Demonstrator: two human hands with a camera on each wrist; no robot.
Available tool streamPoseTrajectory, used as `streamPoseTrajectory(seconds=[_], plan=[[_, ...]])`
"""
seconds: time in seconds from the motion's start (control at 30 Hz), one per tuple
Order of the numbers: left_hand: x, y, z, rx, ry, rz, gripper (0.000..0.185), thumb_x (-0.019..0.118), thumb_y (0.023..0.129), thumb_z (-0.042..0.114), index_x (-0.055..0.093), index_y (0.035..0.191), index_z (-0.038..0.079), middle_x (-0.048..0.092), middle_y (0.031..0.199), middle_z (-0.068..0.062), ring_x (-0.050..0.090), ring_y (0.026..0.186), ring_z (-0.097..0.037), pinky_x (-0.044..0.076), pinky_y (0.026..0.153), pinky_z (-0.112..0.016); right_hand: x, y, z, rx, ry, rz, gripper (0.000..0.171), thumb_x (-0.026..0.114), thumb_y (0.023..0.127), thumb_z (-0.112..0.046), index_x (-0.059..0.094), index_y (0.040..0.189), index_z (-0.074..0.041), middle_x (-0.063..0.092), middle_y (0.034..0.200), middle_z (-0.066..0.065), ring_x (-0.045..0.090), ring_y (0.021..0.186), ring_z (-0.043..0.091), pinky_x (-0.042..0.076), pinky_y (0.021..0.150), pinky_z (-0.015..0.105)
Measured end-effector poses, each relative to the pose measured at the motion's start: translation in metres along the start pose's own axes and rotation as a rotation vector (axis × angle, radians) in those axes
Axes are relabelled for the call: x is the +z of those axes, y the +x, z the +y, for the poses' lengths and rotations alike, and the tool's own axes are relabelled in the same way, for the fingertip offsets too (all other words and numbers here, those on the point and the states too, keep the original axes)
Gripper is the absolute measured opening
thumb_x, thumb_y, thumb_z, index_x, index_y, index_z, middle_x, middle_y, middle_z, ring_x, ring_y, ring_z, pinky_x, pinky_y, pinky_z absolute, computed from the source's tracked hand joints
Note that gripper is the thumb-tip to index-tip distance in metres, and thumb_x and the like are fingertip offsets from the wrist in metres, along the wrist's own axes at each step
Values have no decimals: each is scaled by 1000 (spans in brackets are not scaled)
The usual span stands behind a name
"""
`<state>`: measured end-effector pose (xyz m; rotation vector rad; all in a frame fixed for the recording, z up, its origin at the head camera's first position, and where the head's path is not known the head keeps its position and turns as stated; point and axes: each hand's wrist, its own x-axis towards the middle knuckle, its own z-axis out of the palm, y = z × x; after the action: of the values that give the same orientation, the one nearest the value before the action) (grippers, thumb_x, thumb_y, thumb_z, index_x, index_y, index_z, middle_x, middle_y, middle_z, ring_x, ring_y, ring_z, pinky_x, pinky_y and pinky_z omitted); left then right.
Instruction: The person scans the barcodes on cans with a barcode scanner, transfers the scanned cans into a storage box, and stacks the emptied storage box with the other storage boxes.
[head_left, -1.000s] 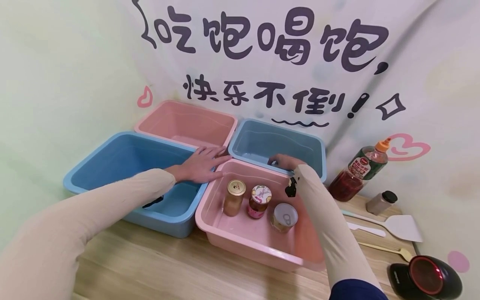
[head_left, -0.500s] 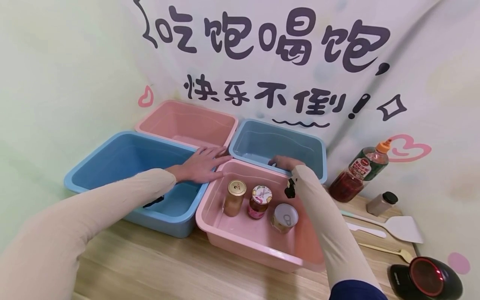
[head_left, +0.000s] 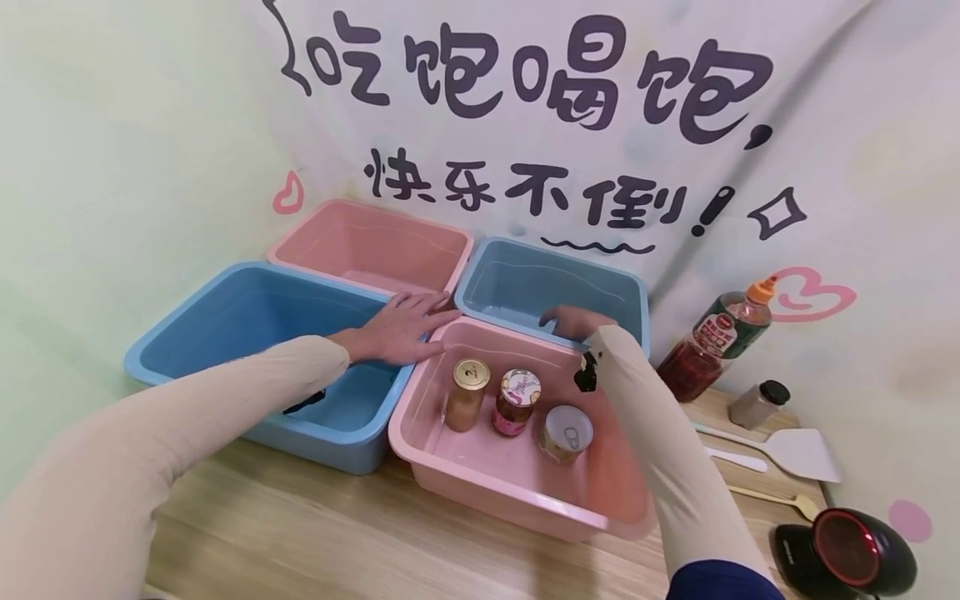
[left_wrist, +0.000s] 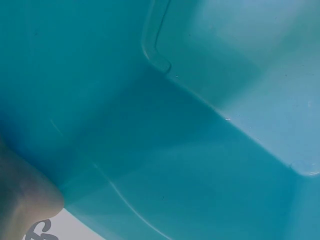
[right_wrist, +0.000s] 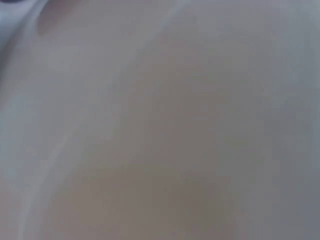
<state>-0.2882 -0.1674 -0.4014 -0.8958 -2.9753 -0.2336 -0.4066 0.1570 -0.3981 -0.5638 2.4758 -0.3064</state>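
My left hand (head_left: 397, 329) lies with fingers spread over the right rim of the front left blue tub (head_left: 142, 354), reaching to where the tubs meet. Part of it shows at the lower left corner of the left wrist view. My right hand (head_left: 576, 322) rests over the near rim of the back right blue tub (head_left: 480, 250), its fingers loosely bent and no object visible in them. Below it, the front right pink tub (head_left: 495, 481) holds a gold can (head_left: 467, 396), a small jar (head_left: 516, 402) with a patterned lid and a short tin (head_left: 567, 433) with a ring pull.
Behind the left tub stands another pink tub (head_left: 405, 250). To the right are a red sauce bottle (head_left: 712, 342), a black-capped shaker (head_left: 759, 404), a white spatula (head_left: 804, 452), a yellow spoon (head_left: 783, 498) and a black scanner-like device (head_left: 847, 550).
The view shifts very slightly. My right hand moves a touch to the right along the rim, while the left hand stays in place.
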Motion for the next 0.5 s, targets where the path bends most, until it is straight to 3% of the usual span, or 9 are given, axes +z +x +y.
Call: streamPoseTrajectory(seconds=[0.17, 0.5], plan=[[-1, 0, 0, -2, 10, -4, 61, 50, 99, 45, 40, 154, 22, 29, 164, -14, 27, 150, -35, 21, 118, -63, -8, -15, -7, -95, -67, 144, 51, 61, 93, -9, 52, 143, -5, 54, 142, 25, 54, 129, 41, 49, 100, 51], [-3, -2, 5, -17, -10, -12, 60, 48, 100, 45, 41, 154, 20, 27, 164, -16, 25, 151, -36, 18, 118, -62, -22, -65, -21, -246, 7, 322, 63, 77, 86, -16, 51, 142, -8, 54, 144, 20, 51, 131, 42, 47, 102, 56]])
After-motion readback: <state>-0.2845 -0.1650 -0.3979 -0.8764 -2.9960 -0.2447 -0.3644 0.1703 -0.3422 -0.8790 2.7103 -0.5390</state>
